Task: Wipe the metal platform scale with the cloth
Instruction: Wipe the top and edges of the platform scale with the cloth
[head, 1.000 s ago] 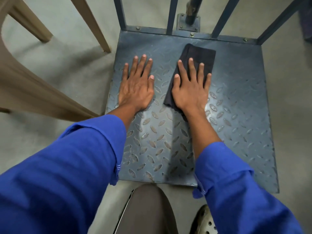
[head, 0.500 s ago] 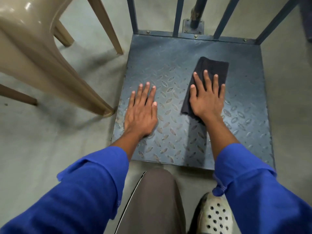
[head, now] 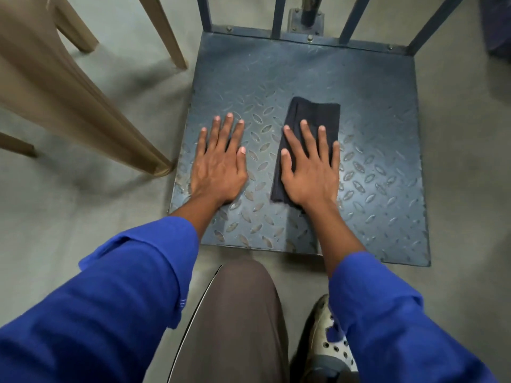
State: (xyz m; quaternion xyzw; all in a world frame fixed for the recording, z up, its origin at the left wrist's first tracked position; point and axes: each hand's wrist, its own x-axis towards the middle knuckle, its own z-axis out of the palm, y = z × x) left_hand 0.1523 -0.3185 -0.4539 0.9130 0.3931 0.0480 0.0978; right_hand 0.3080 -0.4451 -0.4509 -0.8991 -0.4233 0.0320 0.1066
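One stroke made: your flat right hand dragged the folded dark cloth nearer over the grey tread-plate scale; flat left hand braces.

Platform scale sits on the floor directly ahead of the person, with upright bars along its far edge and a chair to its left, one chair leg ending just beside the platform's left edge. Cloth lies flat near the platform's middle, with the right hand flat on its near half and the left hand flat on bare plate to its left, apart from it. Knee and shoe are before the platform's near edge, knee left of shoe.
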